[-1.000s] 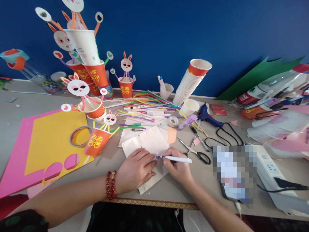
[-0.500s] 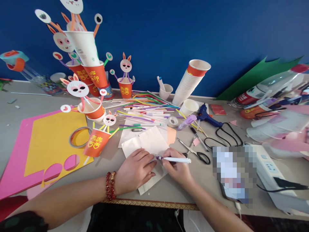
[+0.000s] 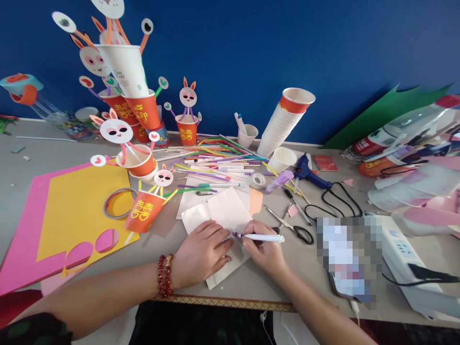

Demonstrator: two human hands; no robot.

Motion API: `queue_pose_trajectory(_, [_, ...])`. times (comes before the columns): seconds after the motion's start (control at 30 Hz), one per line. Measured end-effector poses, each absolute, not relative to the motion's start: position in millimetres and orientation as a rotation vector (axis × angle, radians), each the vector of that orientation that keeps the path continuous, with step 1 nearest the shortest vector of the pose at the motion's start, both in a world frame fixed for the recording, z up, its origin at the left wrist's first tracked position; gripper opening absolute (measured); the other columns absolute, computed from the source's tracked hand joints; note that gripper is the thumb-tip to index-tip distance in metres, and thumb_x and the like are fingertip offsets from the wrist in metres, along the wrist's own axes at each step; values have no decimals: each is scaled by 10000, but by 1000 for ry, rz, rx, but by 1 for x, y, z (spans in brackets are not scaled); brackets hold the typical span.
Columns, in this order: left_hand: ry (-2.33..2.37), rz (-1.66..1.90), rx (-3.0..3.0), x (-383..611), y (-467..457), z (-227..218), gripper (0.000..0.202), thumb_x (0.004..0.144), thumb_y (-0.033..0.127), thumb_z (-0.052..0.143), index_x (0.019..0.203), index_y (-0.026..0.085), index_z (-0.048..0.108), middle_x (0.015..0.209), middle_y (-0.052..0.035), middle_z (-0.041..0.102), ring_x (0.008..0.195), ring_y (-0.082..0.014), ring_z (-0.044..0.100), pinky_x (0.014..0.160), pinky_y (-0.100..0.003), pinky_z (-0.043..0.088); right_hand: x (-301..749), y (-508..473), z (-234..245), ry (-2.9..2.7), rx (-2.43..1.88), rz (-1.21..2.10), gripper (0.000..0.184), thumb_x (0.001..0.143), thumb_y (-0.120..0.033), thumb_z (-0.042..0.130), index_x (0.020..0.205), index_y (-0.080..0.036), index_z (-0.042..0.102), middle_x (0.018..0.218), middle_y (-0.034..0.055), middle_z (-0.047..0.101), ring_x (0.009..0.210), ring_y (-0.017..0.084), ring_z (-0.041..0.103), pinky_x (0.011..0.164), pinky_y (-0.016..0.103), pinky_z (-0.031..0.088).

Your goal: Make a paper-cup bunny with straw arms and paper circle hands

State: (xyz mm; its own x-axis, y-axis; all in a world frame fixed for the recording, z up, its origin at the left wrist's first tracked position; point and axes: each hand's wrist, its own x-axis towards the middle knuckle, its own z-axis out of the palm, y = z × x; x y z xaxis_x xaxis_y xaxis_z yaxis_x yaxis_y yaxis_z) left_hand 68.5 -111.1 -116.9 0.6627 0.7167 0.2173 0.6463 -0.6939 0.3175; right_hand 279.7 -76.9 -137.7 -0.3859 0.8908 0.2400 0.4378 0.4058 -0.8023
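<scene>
In the head view my right hand point(image 3: 264, 249) grips a white marker pen point(image 3: 264, 237), its tip pointing left. The tip meets a small round patch with purple marks point(image 3: 235, 234), beside my left fingertips. Whether this patch is a loose disc or drawn on the sheet, I cannot tell. My left hand point(image 3: 201, 254) lies flat with fingers stretched out over the folded white paper point(image 3: 230, 208). A bead bracelet point(image 3: 165, 275) circles the left wrist.
Rabbit-faced paper cups point(image 3: 145, 211) stand at left near yellow card point(image 3: 82, 206) and a tape roll point(image 3: 120, 202). Markers and coloured sticks point(image 3: 219, 163) lie behind the paper. Scissors point(image 3: 302, 234), a glue gun point(image 3: 311, 175), stacked cups point(image 3: 283, 122) and a power strip point(image 3: 406, 254) are at right.
The marker pen's tip has shifted very slightly at the purple patch. My left hand has stayed in place on the paper.
</scene>
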Motion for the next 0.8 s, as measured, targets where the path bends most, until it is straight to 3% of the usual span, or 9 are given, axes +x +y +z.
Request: queue_pose_trajectory(0.8, [1101, 461, 2639, 68, -111, -117, 318, 960, 337, 499, 1200, 149, 587, 1188, -100, 607, 1093, -271, 521, 1024, -460, 402, 280, -76, -139, -1997, -1098, 871, 125, 784, -111, 514, 718, -216, 505, 648, -23, 542, 602, 147, 499, 591, 262, 362])
